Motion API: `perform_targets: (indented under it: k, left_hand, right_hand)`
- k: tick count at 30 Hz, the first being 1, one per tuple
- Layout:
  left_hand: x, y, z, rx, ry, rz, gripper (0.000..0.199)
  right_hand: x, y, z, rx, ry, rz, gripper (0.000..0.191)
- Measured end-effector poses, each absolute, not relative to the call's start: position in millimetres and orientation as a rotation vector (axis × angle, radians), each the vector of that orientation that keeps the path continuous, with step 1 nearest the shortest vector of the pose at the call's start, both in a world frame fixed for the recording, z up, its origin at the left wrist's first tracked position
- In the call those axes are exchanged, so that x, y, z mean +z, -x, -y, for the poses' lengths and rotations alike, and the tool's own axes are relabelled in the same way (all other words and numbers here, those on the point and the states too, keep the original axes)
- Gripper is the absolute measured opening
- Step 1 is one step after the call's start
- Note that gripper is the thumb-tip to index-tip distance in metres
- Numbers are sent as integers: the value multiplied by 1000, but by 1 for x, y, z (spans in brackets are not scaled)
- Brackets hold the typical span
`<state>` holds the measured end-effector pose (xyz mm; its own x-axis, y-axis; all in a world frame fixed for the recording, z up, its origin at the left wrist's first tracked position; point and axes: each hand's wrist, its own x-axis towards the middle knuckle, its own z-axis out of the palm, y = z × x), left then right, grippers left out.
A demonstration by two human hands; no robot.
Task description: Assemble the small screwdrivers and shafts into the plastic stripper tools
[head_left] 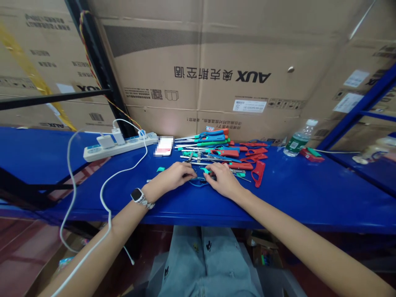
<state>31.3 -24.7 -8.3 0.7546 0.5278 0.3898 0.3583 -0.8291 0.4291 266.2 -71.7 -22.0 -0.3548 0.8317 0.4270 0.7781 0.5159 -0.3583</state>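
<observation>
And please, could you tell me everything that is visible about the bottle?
The bottle looks like clear plastic, with a white cap on top and a green label bearing pale print, too small to read. It stands on the blue table, appearing tilted rightward in this wide view, beside a red-and-green item; whether they touch, I cannot tell.

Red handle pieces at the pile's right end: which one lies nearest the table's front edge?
The lowest red handle piece in the view, its length running front to back; the others lie farther back, more crosswise.
</observation>
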Motion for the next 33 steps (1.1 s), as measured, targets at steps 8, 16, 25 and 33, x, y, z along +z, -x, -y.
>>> perform_targets:
  k: [8, 16, 25, 33]
  left_hand:
    - [-4, -26, 32, 594, -2757, -689, 20]
    - [-1, -28, 31, 553, -2794, -694, 26]
    - [0, -28, 36, 439, -2960, -767, 28]
    - [-1, -28, 36, 420, -3064, -753, 36]
  right_hand:
    - [-21, -265, 72, 94, 1344, 2232, 16]
    - [-21, -264, 72, 70, 1361, 2234, 17]
    - [-20, -264, 72, 40, 1361, 2244, 16]
    - [-20, -264, 72, 44, 1370, 2251, 17]
